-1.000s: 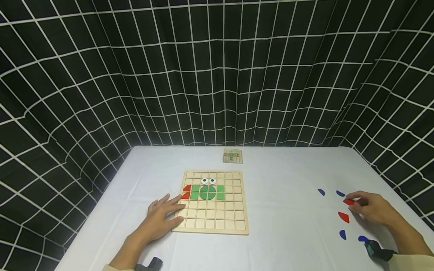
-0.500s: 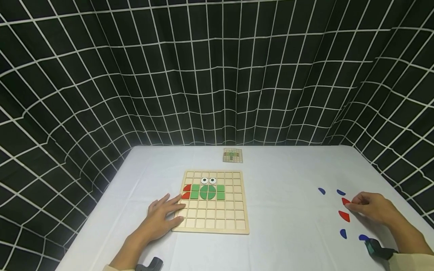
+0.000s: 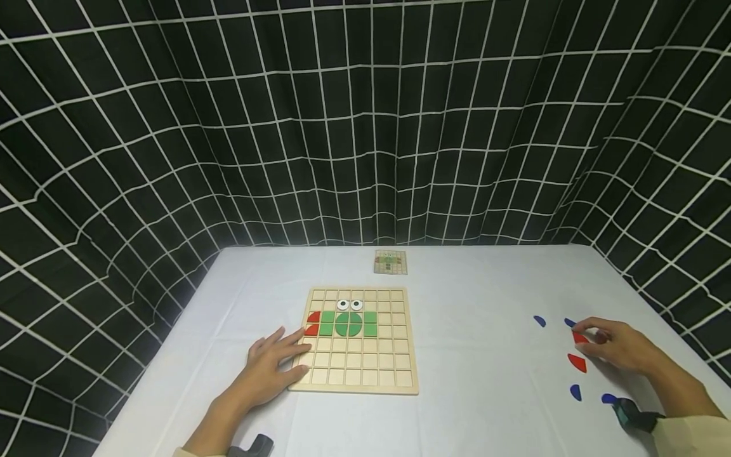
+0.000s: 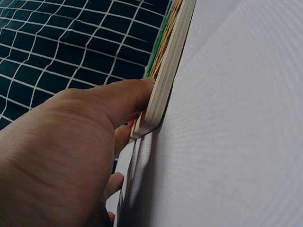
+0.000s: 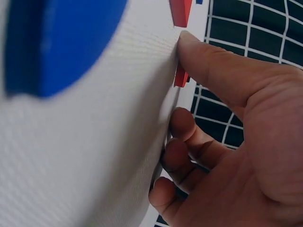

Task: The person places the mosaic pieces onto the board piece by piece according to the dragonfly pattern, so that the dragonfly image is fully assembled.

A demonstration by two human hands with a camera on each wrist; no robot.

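Note:
My left hand (image 3: 273, 366) rests at the left edge of a wooden grid board (image 3: 354, 362), fingers spread and fingertips on its rim. On the board lie two red quarter-circle pieces, green squares, a green circle (image 3: 349, 324) made of quarters, and two eye pieces (image 3: 349, 304). Far to the right, my right hand (image 3: 619, 343) pinches a red quarter-circle piece (image 3: 579, 337) between thumb and index finger, down at the table. The right wrist view shows the thumb (image 5: 203, 56) against the piece; its other fingers are curled. Another red quarter-circle piece (image 3: 577, 363) lies just nearer.
Several blue half-circle pieces lie around the right hand, one (image 3: 539, 321) to its left and another (image 3: 575, 393) nearer me. A small pattern card (image 3: 391, 262) lies behind the board on the white tablecloth (image 3: 474, 355). Black grid curtains (image 3: 354, 127) surround the table.
The pinched red quarter-circle piece has shifted slightly left and turned, while the right thumb and index finger changed their place on it. My left hand and the board stay put.

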